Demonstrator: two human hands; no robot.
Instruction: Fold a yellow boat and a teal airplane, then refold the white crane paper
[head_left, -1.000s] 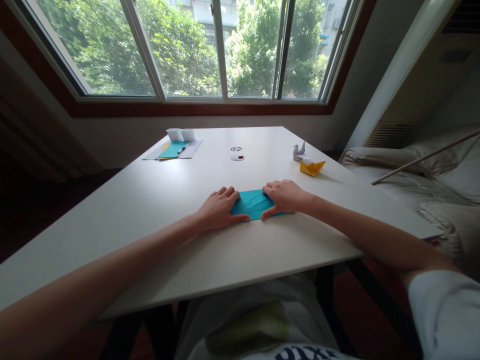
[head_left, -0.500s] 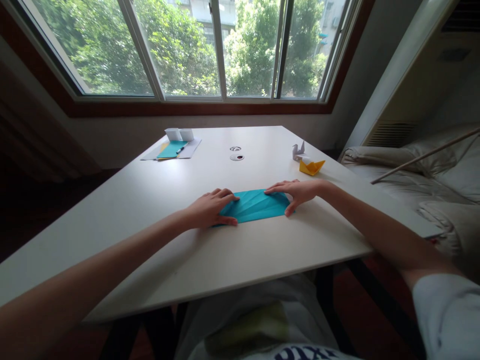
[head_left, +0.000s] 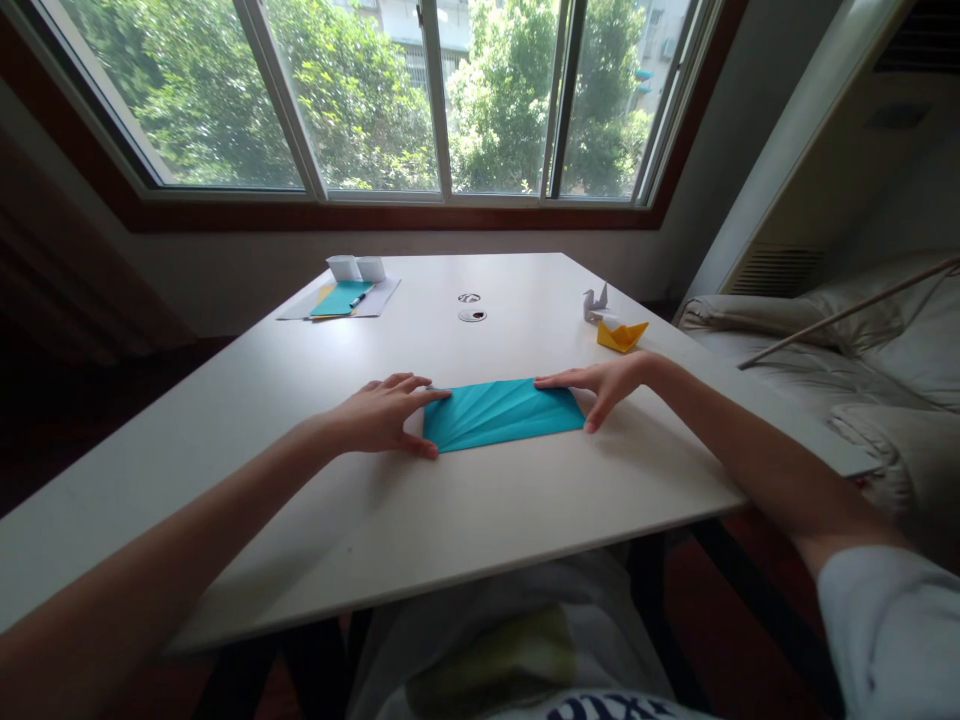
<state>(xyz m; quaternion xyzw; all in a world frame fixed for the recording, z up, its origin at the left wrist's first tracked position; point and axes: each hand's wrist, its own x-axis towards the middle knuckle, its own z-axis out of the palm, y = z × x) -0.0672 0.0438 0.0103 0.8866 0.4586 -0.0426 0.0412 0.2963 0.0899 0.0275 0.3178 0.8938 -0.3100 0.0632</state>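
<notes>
I see a creased teal paper (head_left: 501, 414) lying flat on the white counter (head_left: 300, 400), near the front edge. My left hand (head_left: 379, 415) rests flat at its left end, fingers spread and touching the paper's corners. My right hand (head_left: 600, 385) lies open at the right end, fingertips on the edge. Far right sit a yellow paper boat (head_left: 621, 335) and what looks like a grey paper bird (head_left: 595, 300).

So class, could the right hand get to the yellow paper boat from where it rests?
Probably yes: the right hand rests at the blue paper's end, and only bare table lies between it and the boat.
</notes>
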